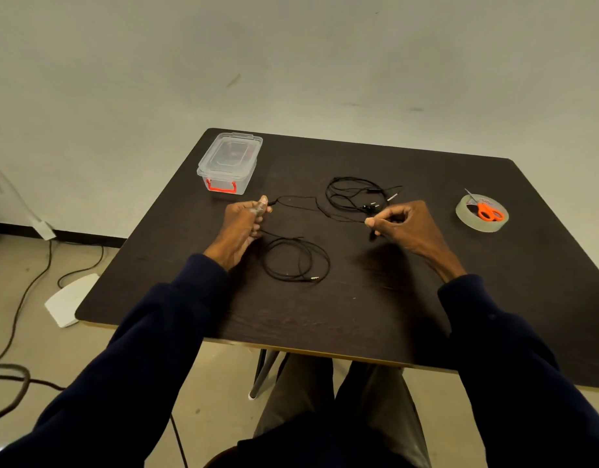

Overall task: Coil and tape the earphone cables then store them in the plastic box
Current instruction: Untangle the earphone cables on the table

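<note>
I am watching both hands working over the dark table (359, 319). The left hand (242, 228) is pinching one earphone cable (296, 197) between thumb and fingertips, so its grip is clenched on that strand, just in front of the plastic box (229, 163). The right hand (404, 224) is pinching the same cable farther along, with its fingers curled in and its grip grasping the thin black line. Between the two grips the cable is sagging in a slack, wavy run across the table top.

From under the left hand more of the cable is trailing toward me into a few loose loops lying flat on the table. The metal jack plug (314, 278) is resting at their near edge.

A second earphone cable (350, 192) is lying in a tangled heap beyond the right hand. The held strand is passing just beside it, and I cannot tell whether the two are caught together.

The plastic box is sitting at the far left corner of the table with its clear lid on and its red handle facing me. At the right, well apart from the cables, a tape roll (467, 216) is lying flat, and orange-handled scissors (490, 212) are resting on top of it.
</note>
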`<state>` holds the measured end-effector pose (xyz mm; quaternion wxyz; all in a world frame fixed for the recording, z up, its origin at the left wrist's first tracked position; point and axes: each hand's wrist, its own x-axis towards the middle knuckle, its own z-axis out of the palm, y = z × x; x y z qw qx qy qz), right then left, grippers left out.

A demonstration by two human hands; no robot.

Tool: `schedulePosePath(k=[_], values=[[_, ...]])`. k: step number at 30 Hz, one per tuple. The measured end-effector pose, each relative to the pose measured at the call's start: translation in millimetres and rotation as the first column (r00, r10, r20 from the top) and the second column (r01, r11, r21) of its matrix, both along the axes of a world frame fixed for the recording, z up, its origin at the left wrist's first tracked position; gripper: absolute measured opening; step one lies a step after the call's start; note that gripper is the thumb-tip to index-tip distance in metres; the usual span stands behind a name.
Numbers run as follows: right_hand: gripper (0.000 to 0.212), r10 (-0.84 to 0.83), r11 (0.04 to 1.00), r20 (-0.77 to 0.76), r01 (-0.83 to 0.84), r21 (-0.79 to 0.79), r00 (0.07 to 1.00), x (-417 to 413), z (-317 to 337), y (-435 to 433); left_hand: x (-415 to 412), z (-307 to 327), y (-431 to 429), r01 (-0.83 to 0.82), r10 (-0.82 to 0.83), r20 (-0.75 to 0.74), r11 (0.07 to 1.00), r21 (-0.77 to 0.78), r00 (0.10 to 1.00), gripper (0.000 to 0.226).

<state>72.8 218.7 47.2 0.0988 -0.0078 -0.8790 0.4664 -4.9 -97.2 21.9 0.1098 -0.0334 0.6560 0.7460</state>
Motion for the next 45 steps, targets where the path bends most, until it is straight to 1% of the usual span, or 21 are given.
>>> schedulePosePath(k=[5, 8, 10, 11, 14, 15, 17, 20, 22, 24, 27, 28, 30, 32, 36, 38, 40, 41, 43, 44, 45], values=[[0.029, -0.018, 0.999, 0.079, 0.021, -0.031, 0.997, 4, -6, 9, 3, 8, 0, 0.044, -0.044, 0.044, 0.999, 0.002, 0.998, 0.039], [0.022, -0.002, 0.999, 0.096, 0.007, -0.043, 0.995, 3, -8, 6, 8, 12, 3, 0.077, -0.087, -0.040, 0.976, -0.203, 0.995, 0.047], [0.018, 0.013, 1.000, 0.124, -0.014, 0.012, 0.992, 4, -7, 6, 10, 12, 4, 0.106, -0.149, -0.104, 0.937, -0.333, 0.983, 0.044], [0.016, 0.022, 0.998, 0.144, -0.031, 0.060, 0.989, 4, -5, 7, 11, 12, 5, 0.120, -0.171, -0.114, 0.926, -0.359, 0.979, 0.044], [0.012, 0.030, 0.978, 0.168, -0.063, 0.198, 0.985, 7, 2, 5, 13, 16, 6, 0.174, -0.227, -0.110, 0.916, -0.361, 0.968, 0.044], [0.016, 0.022, 0.974, 0.133, -0.051, 0.219, 0.991, 8, 4, 1, 12, 17, 7, 0.200, -0.252, -0.106, 0.913, -0.355, 0.962, 0.042], [0.039, 0.034, 0.969, 0.044, -0.044, 0.244, 0.998, 7, 11, -12, 11, 18, 10, 0.263, -0.310, -0.095, 0.904, -0.337, 0.946, 0.040], [0.072, 0.141, 0.934, 0.018, -0.139, 0.329, 0.990, 0, 21, -41, 9, 20, 17, 0.316, -0.374, -0.109, 0.881, -0.353, 0.921, 0.037], [0.079, 0.254, 0.915, 0.060, -0.260, 0.308, 0.965, -10, 26, -63, 9, 22, 21, 0.322, -0.396, -0.139, 0.868, -0.377, 0.907, 0.035], [0.068, 0.345, 0.890, 0.096, -0.358, 0.282, 0.934, -21, 27, -83, 9, 24, 24, 0.329, -0.407, -0.168, 0.873, -0.360, 0.898, 0.033], [0.016, 0.359, 0.898, 0.062, -0.363, 0.250, 0.931, -28, 24, -95, 6, 25, 24, 0.297, -0.344, -0.179, 0.924, -0.242, 0.922, 0.033], [0.011, 0.333, 0.918, 0.047, -0.335, 0.213, 0.942, -29, 23, -92, 4, 26, 21, 0.263, -0.294, -0.169, 0.947, -0.185, 0.941, 0.032], [0.017, 0.273, 0.956, 0.051, -0.277, 0.099, 0.961, -28, 21, -78, -1, 24, 14, 0.170, -0.180, -0.132, 0.982, -0.083, 0.975, 0.030], [0.021, 0.243, 0.969, 0.112, -0.245, 0.008, 0.964, -24, 21, -59, -5, 19, 7, 0.094, -0.098, -0.095, 0.995, -0.046, 0.991, 0.029], [0.019, 0.207, 0.975, 0.248, -0.222, 0.030, 0.946, -17, 20, -27, -10, 8, 2, -0.070, 0.069, -0.019, 0.997, -0.015, 0.997, 0.028], [0.017, 0.168, 0.980, 0.229, -0.187, 0.065, 0.959, -16, 19, -20, -10, 3, 2, -0.107, 0.105, -0.035, 0.991, -0.075, 0.994, 0.028], [0.014, 0.151, 0.982, 0.170, -0.168, 0.091, 0.974, -17, 18, -22, -8, -2, 4, -0.112, 0.090, -0.122, 0.975, -0.189, 0.988, 0.027], [0.015, 0.157, 0.980, 0.145, -0.172, 0.102, 0.977, -19, 18, -25, -7, -4, 5, -0.113, 0.059, -0.192, 0.952, -0.284, 0.980, 0.022], [0.017, 0.185, 0.972, 0.119, -0.199, 0.125, 0.976, -22, 17, -36, -2, -3, 6, -0.130, -0.065, -0.348, 0.851, -0.508, 0.935, 0.008], [0.018, 0.200, 0.965, 0.112, -0.215, 0.147, 0.973, -24, 17, -41, 1, -1, 8, -0.155, -0.144, -0.427, 0.791, -0.591, 0.893, 0.020], [0.018, 0.210, 0.959, 0.103, -0.226, 0.171, 0.972, -26, 17, -47, 2, 2, 10, -0.173, -0.208, -0.500, 0.772, -0.612, 0.840, 0.030]])
